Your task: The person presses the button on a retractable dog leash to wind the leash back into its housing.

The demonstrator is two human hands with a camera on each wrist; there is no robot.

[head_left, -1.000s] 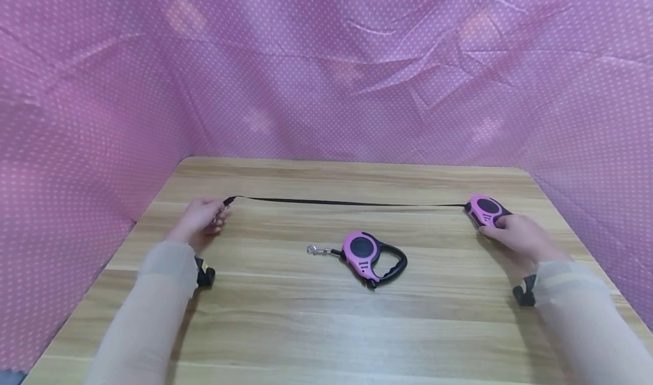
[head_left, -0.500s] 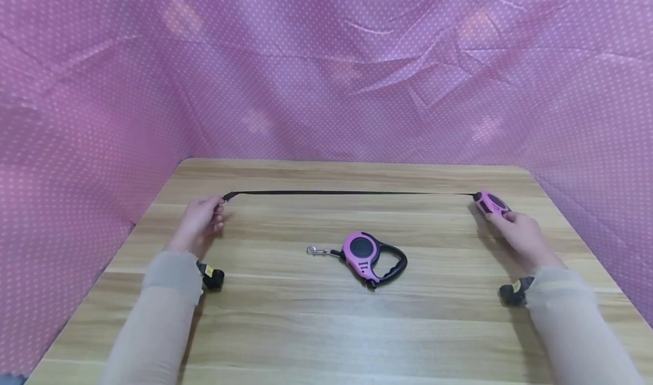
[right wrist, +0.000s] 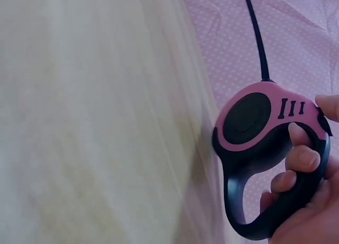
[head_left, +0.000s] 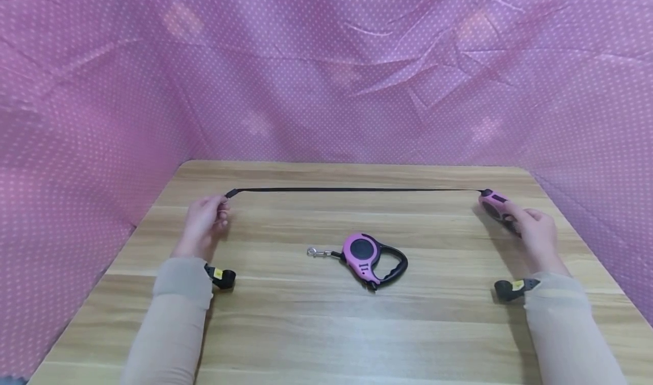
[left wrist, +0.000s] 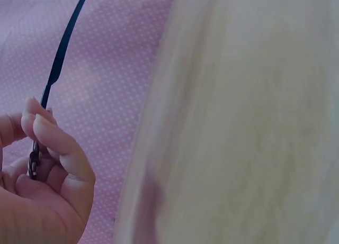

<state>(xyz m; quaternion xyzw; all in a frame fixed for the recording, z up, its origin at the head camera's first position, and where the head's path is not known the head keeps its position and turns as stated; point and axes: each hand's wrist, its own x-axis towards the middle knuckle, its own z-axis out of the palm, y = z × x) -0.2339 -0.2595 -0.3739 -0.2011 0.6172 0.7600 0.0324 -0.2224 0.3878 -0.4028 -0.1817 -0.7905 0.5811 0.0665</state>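
Observation:
My right hand point(head_left: 537, 231) grips the black looped handle point(right wrist: 286, 209) of a pink and black retractable dog leash point(right wrist: 246, 117), its fingers curled through the loop and the thumb near the upper end. From that casing a black strap point(head_left: 352, 190) runs nearly straight across to the left side, above the table. At its far end my left hand point(head_left: 203, 218) pinches the metal clip point(left wrist: 34, 162) between thumb and fingers, partly hidden by them. A second pink and black retractable leash point(head_left: 363, 248) lies flat at mid-table, its silver clip point(head_left: 317, 252) pointing left.
The wooden table point(head_left: 306, 334) has rounded far corners. Pink dotted cloth point(head_left: 326, 73) hangs behind it and along both sides. A small black camera point(head_left: 224, 278) sits on the left wrist, another camera point(head_left: 506, 290) on the right.
The right hand has moved slightly away and turned the held leash so its casing tilts. The strap, slack before, is now straighter and farther back. The leash on the table stays put.

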